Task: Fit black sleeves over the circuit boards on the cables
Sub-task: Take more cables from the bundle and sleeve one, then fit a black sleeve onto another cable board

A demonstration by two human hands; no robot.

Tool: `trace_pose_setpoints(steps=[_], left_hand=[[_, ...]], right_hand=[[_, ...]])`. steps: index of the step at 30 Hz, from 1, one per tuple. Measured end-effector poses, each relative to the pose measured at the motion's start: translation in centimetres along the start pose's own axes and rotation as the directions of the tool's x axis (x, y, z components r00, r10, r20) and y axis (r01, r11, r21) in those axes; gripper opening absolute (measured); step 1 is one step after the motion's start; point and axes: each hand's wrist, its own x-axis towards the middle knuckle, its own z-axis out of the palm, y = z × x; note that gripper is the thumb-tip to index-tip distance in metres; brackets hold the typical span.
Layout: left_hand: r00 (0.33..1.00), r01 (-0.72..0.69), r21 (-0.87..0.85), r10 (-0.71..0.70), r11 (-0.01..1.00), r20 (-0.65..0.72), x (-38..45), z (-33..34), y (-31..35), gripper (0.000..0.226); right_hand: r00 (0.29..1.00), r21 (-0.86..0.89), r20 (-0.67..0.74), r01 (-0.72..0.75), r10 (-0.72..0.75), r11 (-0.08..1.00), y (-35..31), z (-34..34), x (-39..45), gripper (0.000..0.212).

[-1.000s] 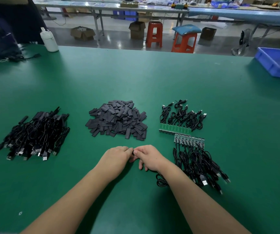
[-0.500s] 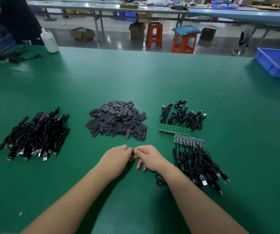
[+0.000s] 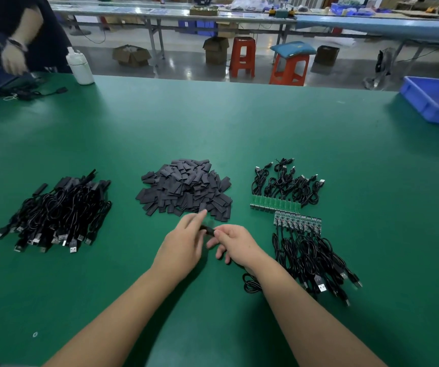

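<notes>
near the table's (image 3: 213, 123) front edge, the right hand (image 3: 235, 242) pinches a black sleeved piece (image 3: 207, 230) by its end; the left hand (image 3: 182, 245) touches its other end, fingers loosely extended. its cable (image 3: 251, 283) loops behind the right wrist. beyond lie the sleeve pile (image 3: 186, 190), bare-board cables (image 3: 300, 234) rightward, and finished cables (image 3: 57, 213) leftward.

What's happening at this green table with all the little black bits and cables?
A person is fitting black sleeves over small circuit boards on cables. The right hand pinches a dark sleeved piece while the left hand meets it with fingers extended. Ahead lies a pile of loose sleeves; to the right, cables with bare green boards; to the left, a heap of black cables, seemingly finished.
</notes>
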Motion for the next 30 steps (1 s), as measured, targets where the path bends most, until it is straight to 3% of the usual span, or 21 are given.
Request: trace_pose_setpoints(steps=[2,5,7,10,12,13,14,15,16,17,18,19,21,24,27,30], left_hand=[[0.971,0.213,-0.216,-0.230,0.953,-0.059,-0.4,0.1,0.5,0.040],[0.902,0.427,-0.405,-0.411,0.808,0.132,-1.1,0.4,1.6,0.029],[0.878,0.476,-0.471,-0.374,0.743,0.297,-1.6,0.9,2.3,0.025],[0.875,0.474,-0.605,-0.267,0.640,0.403,-1.9,1.0,3.3,0.012],[0.866,0.499,-0.706,-0.269,0.502,0.421,-2.0,0.8,3.8,0.009],[0.863,0.504,-0.728,-0.291,0.465,0.412,-1.9,0.6,3.9,0.010],[0.863,0.502,-0.735,-0.317,0.455,0.393,-1.8,0.2,3.7,0.012],[0.863,0.498,-0.731,-0.347,0.467,0.366,-1.7,-0.4,3.4,0.013],[0.863,0.493,-0.712,-0.382,0.500,0.329,-1.4,-1.1,2.8,0.014],[0.863,0.489,-0.664,-0.424,0.565,0.275,-1.1,-2.0,1.8,0.015],[0.865,0.485,-0.572,-0.460,0.661,0.201,-0.8,-3.0,0.5,0.015],[0.870,0.479,-0.438,-0.479,0.761,0.120,-0.4,-4.2,-1.1,0.015],[0.879,0.467,-0.147,-0.476,0.872,-0.026,0.4,-6.6,-4.4,0.018],[0.857,0.511,0.132,-0.492,0.849,-0.154,1.2,-8.9,-9.5,0.025],[0.837,0.540,0.305,-0.538,0.785,-0.097,1.2,-9.8,-13.0,0.045],[0.894,0.429,0.459,-0.440,0.778,-0.088,0.4,-9.3,-14.0,0.051]], right_hand=[[0.997,0.185,-0.071,-0.020,0.034,0.983,-0.5,-0.1,-0.1,0.023],[0.981,0.583,-0.157,0.003,0.109,0.812,-1.7,-0.3,0.0,0.023],[0.981,0.797,-0.158,0.060,0.113,0.601,-2.8,-0.2,0.2,0.023],[0.982,0.924,-0.152,0.102,0.109,0.368,-4.4,0.7,0.5,0.022],[0.985,0.936,-0.148,0.112,0.084,0.335,-5.1,1.0,0.5,0.022],[0.986,0.917,-0.154,0.119,0.063,0.382,-5.3,1.0,0.4,0.023],[0.984,0.858,-0.171,0.126,0.045,0.498,-5.5,0.7,0.2,0.024],[0.980,0.716,-0.199,0.126,0.027,0.687,-5.6,0.1,-0.1,0.026],[0.970,0.463,-0.244,0.111,0.006,0.879,-5.5,-0.6,-0.3,0.027],[0.951,0.137,-0.307,0.083,-0.038,0.987,-5.3,-1.6,-0.4,0.028],[0.925,-0.181,-0.362,0.056,-0.119,0.982,-4.9,-2.8,-0.5,0.029],[0.898,-0.425,-0.389,0.025,-0.208,0.905,-4.6,-4.2,-0.7,0.030],[0.858,-0.706,-0.407,-0.077,-0.314,0.704,-3.6,-7.1,-1.1,0.031],[0.882,-0.848,-0.390,-0.233,-0.263,0.476,-1.9,-11.1,-1.6,0.039],[0.926,-0.855,-0.348,-0.249,-0.146,0.455,-0.7,-13.1,-2.0,0.042],[0.936,-0.853,-0.314,-0.205,-0.158,0.480,-0.2,-13.7,-2.6,0.041]])
